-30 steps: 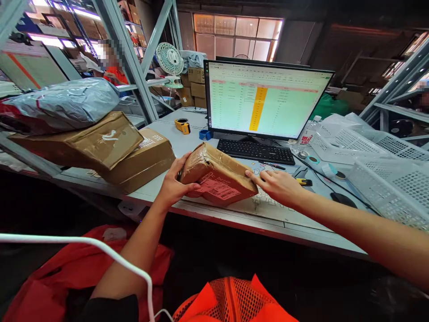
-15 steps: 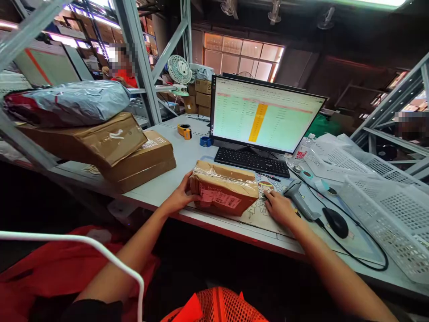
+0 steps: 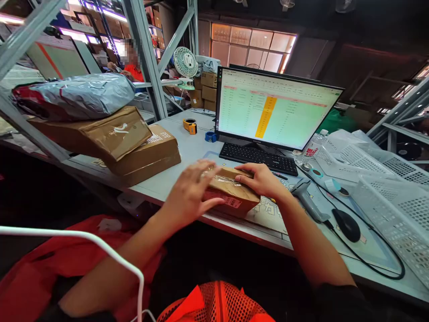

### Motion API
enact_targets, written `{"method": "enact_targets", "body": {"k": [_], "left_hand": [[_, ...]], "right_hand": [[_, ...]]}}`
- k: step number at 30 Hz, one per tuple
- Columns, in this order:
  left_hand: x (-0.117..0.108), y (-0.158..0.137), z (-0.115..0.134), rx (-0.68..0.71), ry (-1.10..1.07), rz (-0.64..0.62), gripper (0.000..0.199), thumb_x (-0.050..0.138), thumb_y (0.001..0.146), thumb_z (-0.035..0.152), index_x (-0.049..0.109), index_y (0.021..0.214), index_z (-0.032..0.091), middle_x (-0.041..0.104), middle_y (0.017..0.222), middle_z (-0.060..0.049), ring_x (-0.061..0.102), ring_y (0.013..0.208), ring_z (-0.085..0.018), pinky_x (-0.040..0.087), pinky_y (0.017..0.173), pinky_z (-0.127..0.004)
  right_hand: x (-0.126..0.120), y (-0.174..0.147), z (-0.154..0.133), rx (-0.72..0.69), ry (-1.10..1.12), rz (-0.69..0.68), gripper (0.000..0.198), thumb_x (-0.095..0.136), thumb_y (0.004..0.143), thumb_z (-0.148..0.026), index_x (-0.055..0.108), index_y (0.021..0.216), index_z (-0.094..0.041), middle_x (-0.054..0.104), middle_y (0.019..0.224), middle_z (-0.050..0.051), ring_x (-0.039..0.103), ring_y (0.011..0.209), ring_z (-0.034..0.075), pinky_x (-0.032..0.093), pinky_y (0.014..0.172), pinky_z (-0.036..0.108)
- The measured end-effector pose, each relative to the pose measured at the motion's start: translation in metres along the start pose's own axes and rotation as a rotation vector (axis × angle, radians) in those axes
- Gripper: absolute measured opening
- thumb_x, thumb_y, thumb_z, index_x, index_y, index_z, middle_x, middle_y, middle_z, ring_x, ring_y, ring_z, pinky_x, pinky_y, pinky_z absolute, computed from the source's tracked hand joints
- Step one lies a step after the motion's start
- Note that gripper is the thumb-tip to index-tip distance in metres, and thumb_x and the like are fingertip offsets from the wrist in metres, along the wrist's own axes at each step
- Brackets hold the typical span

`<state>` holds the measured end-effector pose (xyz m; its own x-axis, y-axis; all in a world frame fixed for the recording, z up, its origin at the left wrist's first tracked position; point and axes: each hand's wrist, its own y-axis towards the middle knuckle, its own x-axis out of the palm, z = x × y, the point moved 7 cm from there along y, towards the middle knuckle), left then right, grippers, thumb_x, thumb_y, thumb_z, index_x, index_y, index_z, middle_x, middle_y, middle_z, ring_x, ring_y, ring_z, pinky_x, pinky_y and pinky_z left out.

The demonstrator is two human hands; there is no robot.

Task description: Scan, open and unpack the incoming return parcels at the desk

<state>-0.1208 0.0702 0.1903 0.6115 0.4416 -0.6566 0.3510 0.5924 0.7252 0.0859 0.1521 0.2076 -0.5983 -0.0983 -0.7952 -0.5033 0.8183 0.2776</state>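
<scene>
A brown cardboard box (image 3: 246, 194), with clear tape across its top and a label on its front, lies near the desk's front edge. At the box's left end is my left hand (image 3: 189, 192), slightly blurred, its fingers apart and thumb stretched along the front. Over the top right of the box, my right hand (image 3: 256, 179) is closed, thumb and forefinger pointing left near the tape. A small yellow bit shows beneath that hand; what it grips is mostly hidden.
A keyboard (image 3: 258, 157) and monitor (image 3: 275, 109) stand behind the box. To the right are a barcode scanner (image 3: 310, 201), a mouse (image 3: 346, 225) and white plastic baskets (image 3: 395, 210). Stacked parcels (image 3: 144, 156) occupy the left; tape rolls (image 3: 190, 126) lie behind. Another person (image 3: 132, 67) sits far left.
My right hand has moved from the desk mat up onto the box's top. My left hand has let go of the box's left side and spread in front of it. The view has shifted slightly.
</scene>
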Motion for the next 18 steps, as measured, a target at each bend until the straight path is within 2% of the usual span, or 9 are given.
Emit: {"method": "enact_targets", "body": {"k": [3,5,9,12,15,18], "left_hand": [[0.023,0.003,0.028,0.120,0.117,0.032,0.032,0.070,0.101,0.025,0.069,0.132,0.019,0.073,0.132,-0.013,0.064,0.128,-0.033,0.046,0.117,-0.052],[0.034,0.001,0.028,0.126,0.134,0.122,0.021,0.063,0.100,0.015,0.072,0.119,0.018,0.077,0.119,-0.010,0.068,0.112,-0.029,0.050,0.106,-0.049],[0.038,-0.010,0.018,0.095,0.128,0.230,0.016,0.062,0.099,0.013,0.073,0.107,0.021,0.079,0.107,-0.006,0.069,0.099,-0.026,0.048,0.093,-0.045],[0.039,-0.023,0.016,0.057,0.129,0.249,0.020,0.062,0.099,0.013,0.076,0.105,0.025,0.081,0.104,-0.004,0.072,0.098,-0.024,0.047,0.091,-0.046],[0.043,-0.036,0.018,0.023,0.131,0.261,0.023,0.062,0.097,0.014,0.078,0.105,0.028,0.082,0.103,-0.003,0.074,0.101,-0.024,0.047,0.093,-0.047],[0.040,-0.041,0.023,0.014,0.135,0.273,0.024,0.060,0.098,0.013,0.077,0.106,0.028,0.081,0.105,-0.003,0.073,0.104,-0.025,0.046,0.095,-0.047]], "right_hand": [[-0.002,-0.001,0.005,-0.003,0.012,0.020,0.032,0.067,0.099,-0.034,0.081,0.122,-0.017,0.081,0.119,0.010,0.074,0.106,0.023,0.053,0.096,0.033],[-0.004,0.000,0.009,0.000,0.054,0.034,0.032,0.065,0.099,-0.035,0.083,0.119,-0.017,0.082,0.116,0.009,0.074,0.104,0.022,0.052,0.092,0.031],[-0.006,0.011,0.018,0.003,0.154,-0.005,0.038,0.063,0.097,-0.046,0.084,0.098,-0.015,0.078,0.088,0.005,0.064,0.080,0.018,0.044,0.071,0.028],[-0.006,0.023,0.033,0.069,0.289,-0.037,0.054,0.066,0.089,-0.066,0.069,0.070,-0.015,0.055,0.063,0.000,0.042,0.060,0.012,0.027,0.055,0.027],[0.003,0.032,0.050,0.180,0.486,-0.075,0.067,0.072,0.076,-0.080,0.047,0.057,-0.021,0.037,0.056,-0.004,0.027,0.055,0.009,0.019,0.053,0.027],[0.013,0.034,0.057,0.244,0.620,-0.100,0.070,0.078,0.067,-0.082,0.044,0.058,-0.022,0.037,0.058,-0.005,0.029,0.055,0.009,0.021,0.052,0.026]]}}
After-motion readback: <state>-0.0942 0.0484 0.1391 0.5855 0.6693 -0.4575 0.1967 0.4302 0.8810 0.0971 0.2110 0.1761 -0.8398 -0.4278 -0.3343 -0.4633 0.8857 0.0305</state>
